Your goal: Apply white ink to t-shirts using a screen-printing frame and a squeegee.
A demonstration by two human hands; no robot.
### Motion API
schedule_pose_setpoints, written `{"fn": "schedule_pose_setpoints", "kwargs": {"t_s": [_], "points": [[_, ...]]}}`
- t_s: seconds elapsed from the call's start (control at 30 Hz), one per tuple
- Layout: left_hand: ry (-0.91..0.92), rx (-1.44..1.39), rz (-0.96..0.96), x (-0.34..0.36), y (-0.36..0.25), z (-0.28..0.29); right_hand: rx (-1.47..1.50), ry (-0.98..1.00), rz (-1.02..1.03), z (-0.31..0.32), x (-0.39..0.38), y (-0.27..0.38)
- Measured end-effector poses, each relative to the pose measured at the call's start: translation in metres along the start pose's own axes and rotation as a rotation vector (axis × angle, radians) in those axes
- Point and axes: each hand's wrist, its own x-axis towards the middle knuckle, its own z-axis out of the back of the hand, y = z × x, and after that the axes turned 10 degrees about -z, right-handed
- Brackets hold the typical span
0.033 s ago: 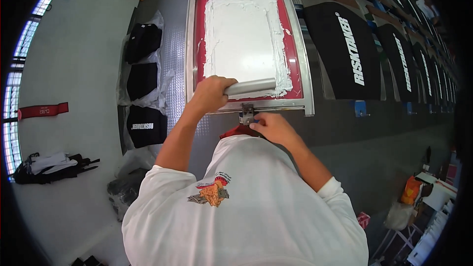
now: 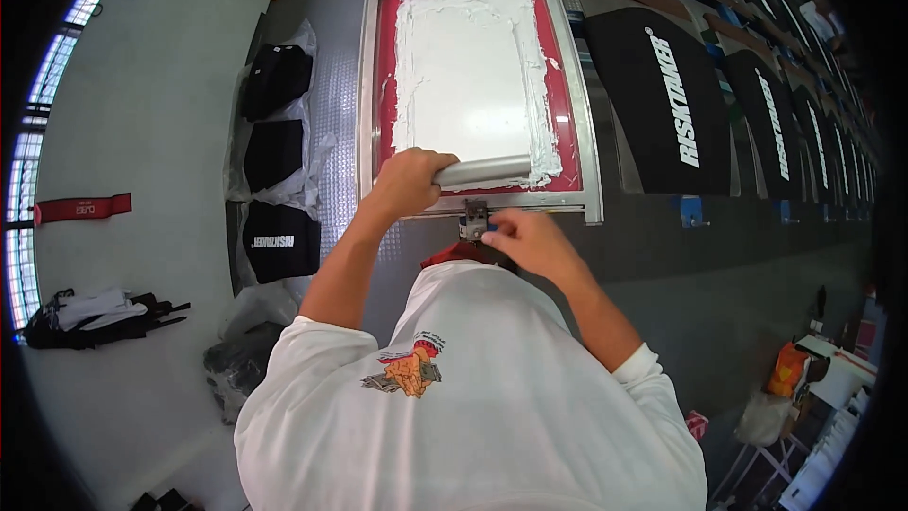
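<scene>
My left hand (image 2: 410,180) is closed round a silver squeegee bar (image 2: 487,167), which lies across the lower part of a white ink layer (image 2: 462,71) on a red screen. The ink has a thick, uneven border. An aluminum frame (image 2: 584,114) surrounds the screen. Below it, my right hand (image 2: 530,246) has curled fingers at a small metal clamp (image 2: 476,220) on the frame's near side, thumb against it. Red fabric (image 2: 446,255) shows under the clamp, partly hidden by my white shirt.
Black fabric panels with white lettering (image 2: 643,104) lie on a row of boards to the right. Folded black garments on plastic (image 2: 274,161) are at left. A red strap (image 2: 82,208) and a clothing pile (image 2: 99,317) lie farther left. A cluttered stand (image 2: 813,369) is at lower right.
</scene>
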Motion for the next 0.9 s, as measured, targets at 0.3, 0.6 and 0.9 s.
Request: {"fn": "schedule_pose_setpoints", "kwargs": {"t_s": [0.3, 0.6, 0.9], "points": [[0.114, 0.077, 0.079, 0.006, 0.0, -0.007, -0.735, -0.152, 0.254, 0.039, 0.089, 0.004], [-0.38, 0.269, -0.028, 0.014, 0.089, -0.038, -0.625, -0.683, 0.549, 0.026, 0.152, -0.02], [-0.074, 0.42, 0.141, 0.226, 0.206, 0.061, -0.869, -0.475, 0.209, 0.157, 0.344, 0.082]]}}
